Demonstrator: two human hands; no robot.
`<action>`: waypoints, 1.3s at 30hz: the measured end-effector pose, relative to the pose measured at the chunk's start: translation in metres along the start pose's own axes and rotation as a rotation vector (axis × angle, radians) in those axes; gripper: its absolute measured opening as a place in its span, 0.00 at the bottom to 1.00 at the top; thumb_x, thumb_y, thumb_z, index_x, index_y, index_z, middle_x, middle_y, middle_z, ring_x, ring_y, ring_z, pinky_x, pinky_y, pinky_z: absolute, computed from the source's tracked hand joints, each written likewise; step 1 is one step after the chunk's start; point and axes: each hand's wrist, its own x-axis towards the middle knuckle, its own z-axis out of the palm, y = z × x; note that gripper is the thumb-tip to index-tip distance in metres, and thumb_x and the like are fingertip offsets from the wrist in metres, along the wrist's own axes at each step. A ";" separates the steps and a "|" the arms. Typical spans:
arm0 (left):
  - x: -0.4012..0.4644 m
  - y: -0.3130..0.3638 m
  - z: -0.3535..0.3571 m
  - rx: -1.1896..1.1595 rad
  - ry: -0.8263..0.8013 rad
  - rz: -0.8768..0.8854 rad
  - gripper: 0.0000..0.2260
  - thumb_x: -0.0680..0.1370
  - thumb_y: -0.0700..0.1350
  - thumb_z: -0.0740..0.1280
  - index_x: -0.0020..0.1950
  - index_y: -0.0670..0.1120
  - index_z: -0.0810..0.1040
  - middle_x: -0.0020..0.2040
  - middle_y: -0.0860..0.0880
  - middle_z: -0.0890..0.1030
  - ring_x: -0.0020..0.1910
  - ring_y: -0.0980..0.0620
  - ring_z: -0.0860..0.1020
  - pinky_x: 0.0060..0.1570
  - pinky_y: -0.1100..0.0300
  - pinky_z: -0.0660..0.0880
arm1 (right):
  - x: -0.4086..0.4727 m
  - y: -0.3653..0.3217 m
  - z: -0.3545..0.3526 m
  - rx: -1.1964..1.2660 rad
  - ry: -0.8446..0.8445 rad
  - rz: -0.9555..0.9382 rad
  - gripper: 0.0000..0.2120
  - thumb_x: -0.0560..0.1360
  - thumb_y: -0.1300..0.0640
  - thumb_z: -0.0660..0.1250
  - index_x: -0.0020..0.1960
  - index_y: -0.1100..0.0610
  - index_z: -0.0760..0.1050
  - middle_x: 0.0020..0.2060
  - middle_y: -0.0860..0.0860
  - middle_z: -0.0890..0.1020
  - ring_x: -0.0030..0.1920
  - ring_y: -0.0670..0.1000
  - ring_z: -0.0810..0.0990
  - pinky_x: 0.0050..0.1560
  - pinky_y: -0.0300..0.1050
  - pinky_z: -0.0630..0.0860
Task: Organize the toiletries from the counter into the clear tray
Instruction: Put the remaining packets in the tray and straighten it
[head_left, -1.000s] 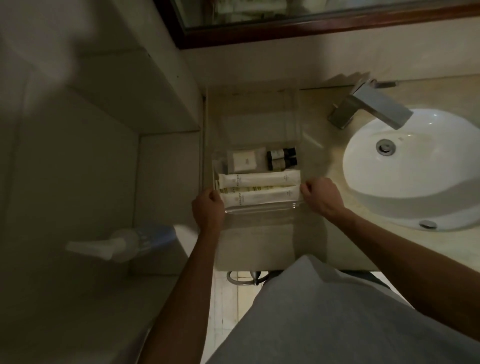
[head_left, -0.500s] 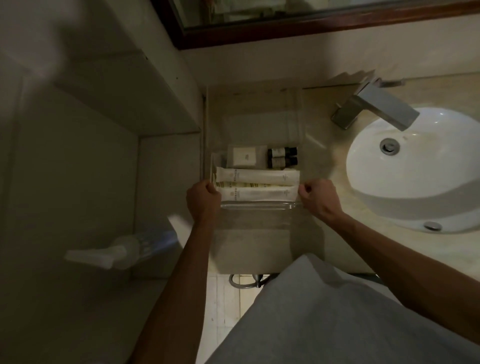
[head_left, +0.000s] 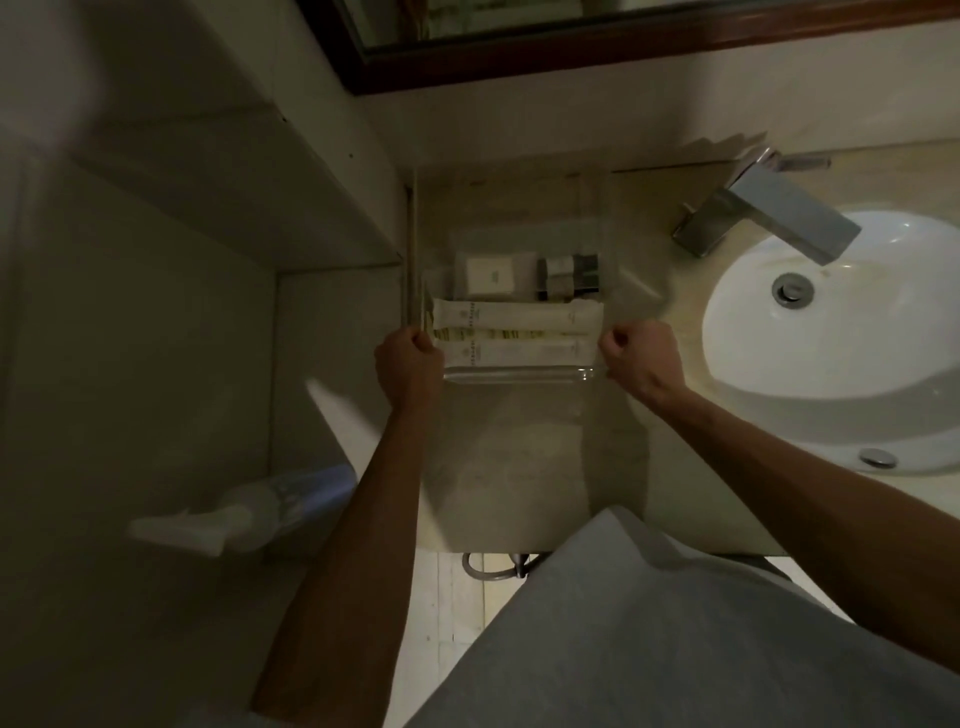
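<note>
A clear tray (head_left: 519, 375) sits on the beige counter, left of the sink. Inside it lie two long white packets (head_left: 514, 318) side by side across the front, a small white soap box (head_left: 488, 275) at the back left and two small dark bottles (head_left: 569, 276) at the back right. My left hand (head_left: 408, 364) grips the tray's left front corner. My right hand (head_left: 641, 358) grips its right front corner. Both hands are closed on the tray's edges.
A white basin (head_left: 841, 338) with a square chrome tap (head_left: 769, 218) lies to the right. A wall and ledge (head_left: 322, 218) border the counter on the left. A white pump bottle (head_left: 249, 514) is at lower left. A dark-framed mirror (head_left: 623, 41) hangs behind.
Both hands and the tray have shifted away from me, toward the back wall, and slightly left. The items inside kept their places.
</note>
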 end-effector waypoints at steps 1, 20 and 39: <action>0.003 0.002 0.002 -0.020 0.009 0.003 0.12 0.74 0.36 0.61 0.31 0.47 0.70 0.33 0.41 0.79 0.31 0.46 0.77 0.29 0.60 0.69 | 0.005 -0.002 -0.001 -0.006 0.004 0.000 0.16 0.79 0.55 0.63 0.33 0.54 0.75 0.26 0.47 0.77 0.28 0.43 0.79 0.25 0.25 0.65; 0.005 0.021 0.013 -0.361 0.004 -0.130 0.25 0.65 0.58 0.79 0.54 0.47 0.76 0.47 0.53 0.81 0.41 0.62 0.79 0.37 0.66 0.79 | 0.026 -0.009 -0.001 0.098 0.061 0.101 0.12 0.78 0.48 0.66 0.45 0.57 0.80 0.44 0.52 0.84 0.38 0.47 0.83 0.41 0.43 0.82; -0.001 0.019 0.010 0.090 -0.132 0.416 0.47 0.61 0.67 0.75 0.73 0.49 0.63 0.71 0.44 0.65 0.69 0.45 0.63 0.66 0.51 0.61 | 0.008 -0.002 0.004 -0.564 0.129 -0.514 0.40 0.69 0.37 0.70 0.74 0.54 0.61 0.71 0.58 0.65 0.69 0.60 0.64 0.70 0.58 0.64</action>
